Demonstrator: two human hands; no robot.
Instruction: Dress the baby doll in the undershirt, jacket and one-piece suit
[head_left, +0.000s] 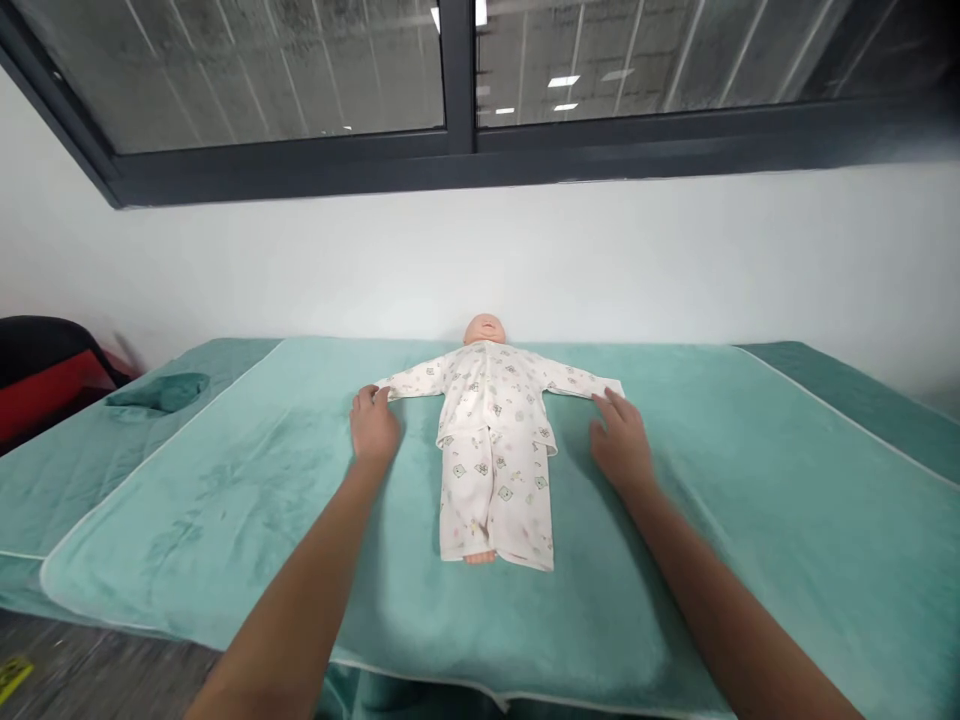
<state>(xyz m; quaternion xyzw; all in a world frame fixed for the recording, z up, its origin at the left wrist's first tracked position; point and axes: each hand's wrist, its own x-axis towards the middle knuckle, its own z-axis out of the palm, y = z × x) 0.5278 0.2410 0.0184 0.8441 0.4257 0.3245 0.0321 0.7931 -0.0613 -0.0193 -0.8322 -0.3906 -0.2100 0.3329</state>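
Note:
A baby doll (pixel 485 328) lies on its back with its arms stretched out sideways. It wears a white patterned pajama top (pixel 491 385) over matching pajama pants (pixel 517 500); toes show below one pant leg, while the other foot is hidden. At the sleeve end on the left, my left hand (pixel 375 428) has its fingers closed around the cuff, with the doll's hand hidden there. My right hand (pixel 622 440) rests by the opposite cuff, its fingertips touching the sleeve (pixel 581 382). Its fingers are stretched and the thumb is apart.
Underneath is a green plush cover (pixel 247 500) on a bed, with a white piped edge. A hole with a green cloth (pixel 161 393) lies at the left. Beyond stand a white wall (pixel 300 270) and dark-framed window (pixel 461 150). A red and black object (pixel 52 390) is far left.

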